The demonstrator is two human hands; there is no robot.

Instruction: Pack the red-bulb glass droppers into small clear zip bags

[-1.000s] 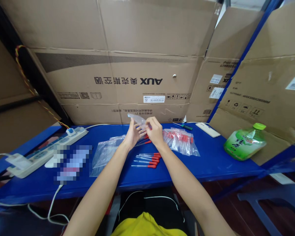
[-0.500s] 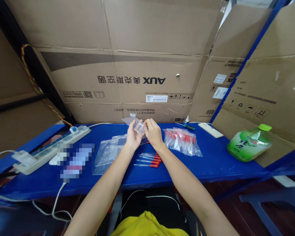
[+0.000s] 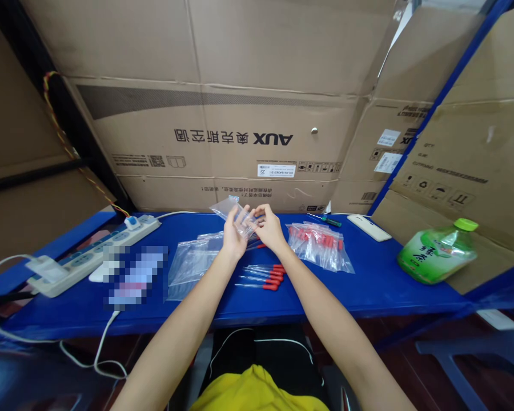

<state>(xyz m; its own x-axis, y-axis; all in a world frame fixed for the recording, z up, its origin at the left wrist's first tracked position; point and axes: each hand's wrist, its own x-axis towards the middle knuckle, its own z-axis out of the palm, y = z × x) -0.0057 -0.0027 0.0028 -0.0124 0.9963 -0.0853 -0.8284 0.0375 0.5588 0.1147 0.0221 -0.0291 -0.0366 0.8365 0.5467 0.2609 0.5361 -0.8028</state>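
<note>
A clear plastic zip bag (image 3: pixel 223 208) is held up over the table between my hands. My left hand (image 3: pixel 235 235) has it between the thumb and the fingers, which lie behind the film. My right hand (image 3: pixel 269 225) pinches the bag's right edge. Just below, on the table, lie several glass droppers with red rubber bulbs (image 3: pixel 274 279), bulbs to the right. One more red bulb (image 3: pixel 262 245) shows beneath my hands. Flat clear bags (image 3: pixel 187 267) are spread left of my left forearm. To the right, filled bags (image 3: pixel 319 245) of red-bulbed droppers lie in a pile.
On the blue table (image 3: pixel 325 294) are a power strip (image 3: pixel 98 251) and a blurred-out phone (image 3: pixel 139 277) on a cable at left. At right are a screwdriver (image 3: pixel 328 220), a white phone-like slab (image 3: pixel 369 227) and a green drink bottle (image 3: pixel 437 254). Cardboard (image 3: pixel 240 103) walls the back.
My right hand has shifted slightly right, and its fingers have opened a little from the bag's middle towards its edge. My left fingers are more spread. The view has moved slightly.
</note>
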